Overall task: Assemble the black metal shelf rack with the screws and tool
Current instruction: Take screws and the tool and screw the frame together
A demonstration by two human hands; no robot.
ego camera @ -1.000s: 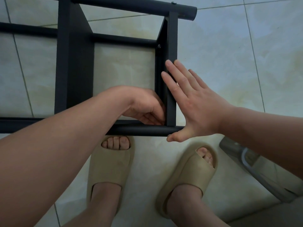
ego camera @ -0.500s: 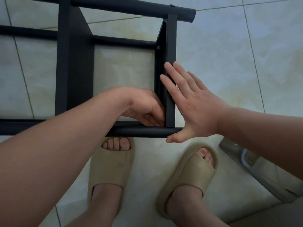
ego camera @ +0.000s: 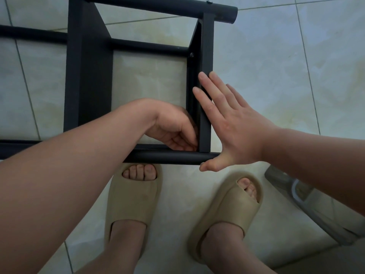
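Blocking the rack (ego camera: 88,76) corner, left hand (ego camera: 173,131) perhaps pinches something; 2 slippers (ego camera: 134,196) nearby.

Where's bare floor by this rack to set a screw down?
Bare tile floor lies right of the end bracket, beyond the right hand, and inside the frame past the left hand. Both hands crowd the near corner; sandals and a grey object sit below it.

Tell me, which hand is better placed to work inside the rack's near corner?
Probably the left hand: its fingers are curled inside the corner where the upright bar meets the near tube. The right hand presses flat on the bar's outside.
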